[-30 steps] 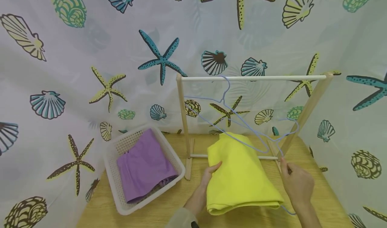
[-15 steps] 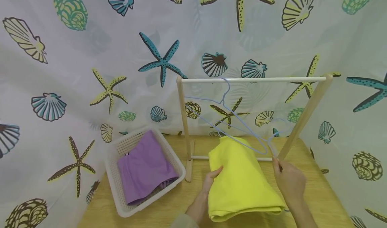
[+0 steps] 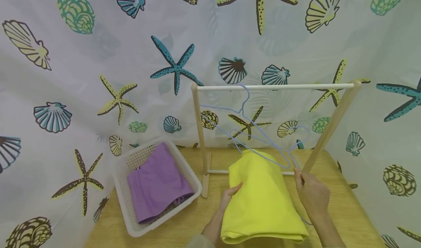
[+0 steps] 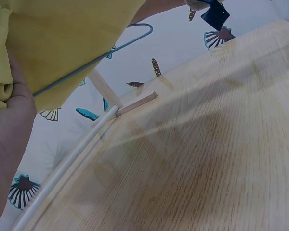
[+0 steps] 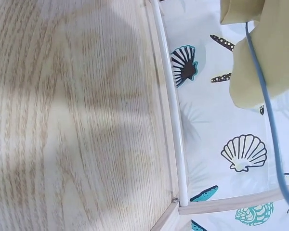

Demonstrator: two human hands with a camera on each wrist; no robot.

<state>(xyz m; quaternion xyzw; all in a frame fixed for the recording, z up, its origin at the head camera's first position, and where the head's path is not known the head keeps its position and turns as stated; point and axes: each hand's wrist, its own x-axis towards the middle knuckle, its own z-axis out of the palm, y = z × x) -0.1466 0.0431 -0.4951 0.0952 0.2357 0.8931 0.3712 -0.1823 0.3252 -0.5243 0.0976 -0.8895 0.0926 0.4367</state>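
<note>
A folded yellow cloth (image 3: 260, 200) hangs at the middle of the head view, in front of the rack. My left hand (image 3: 225, 206) grips its left side, thumb on the near face. With my right hand (image 3: 312, 195) I pinch a blue wire hanger (image 3: 292, 156) at its right shoulder, just below the hook. Much of that hanger is hidden behind the cloth; one end shows at the cloth's lower right. The left wrist view has its wire (image 4: 94, 61) running across the cloth. A second blue hanger (image 3: 260, 131) hangs bare from the rack's top rod, overlapping the cloth's top.
The small rack has a white top rod (image 3: 276, 87) and wooden posts (image 3: 199, 127). To its left a white basket (image 3: 122, 189) holds a folded purple cloth (image 3: 159, 186). All stands on a wooden table (image 3: 105, 229) before a curtain (image 3: 138, 50) with shells and starfish.
My right hand has moved left with the held hanger, whose left corner now shows above the cloth. The cloth's lower part has shifted slightly down and left. My left hand keeps its grip.
</note>
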